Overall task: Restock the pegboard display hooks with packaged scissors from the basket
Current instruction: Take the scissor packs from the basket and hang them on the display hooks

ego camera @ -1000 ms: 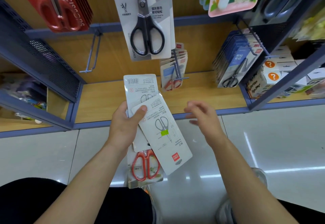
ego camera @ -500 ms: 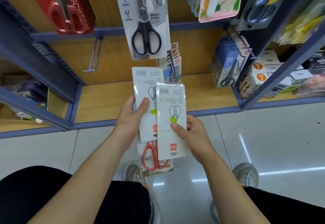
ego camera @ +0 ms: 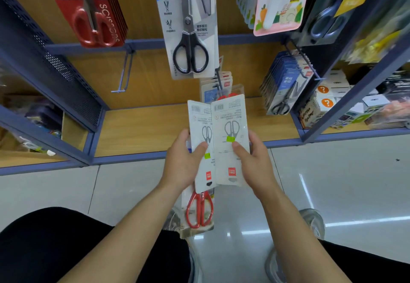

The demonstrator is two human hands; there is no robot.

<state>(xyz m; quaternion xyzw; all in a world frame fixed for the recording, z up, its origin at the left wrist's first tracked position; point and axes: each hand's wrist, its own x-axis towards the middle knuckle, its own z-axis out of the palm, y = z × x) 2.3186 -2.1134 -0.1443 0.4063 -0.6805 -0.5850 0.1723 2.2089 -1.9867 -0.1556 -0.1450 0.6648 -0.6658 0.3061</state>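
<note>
My left hand (ego camera: 180,163) grips a small stack of packaged scissors (ego camera: 203,149), their white backs facing me; red scissor handles (ego camera: 199,209) of a lower pack hang out beneath. My right hand (ego camera: 255,163) holds one separate pack (ego camera: 230,136) by its right edge, thumb pressed on the card's back, side by side with the stack. Just beyond the packs a display hook (ego camera: 218,78) carries several matching red-handled packs. An empty double-wire hook (ego camera: 125,72) hangs to the left. The basket is not in view.
Larger scissor packs hang above: red-handled (ego camera: 93,16) at left, black-handled (ego camera: 190,38) in the middle. Blue packs (ego camera: 286,83) fill a hook at right. A wooden shelf (ego camera: 144,127) lies below the hooks, a perforated blue side panel (ego camera: 55,65) stands at left, glossy floor lies underfoot.
My right hand, empty a second ago, took the front pack from the stack and turned it upright. Both hands rose toward the half-filled hook.
</note>
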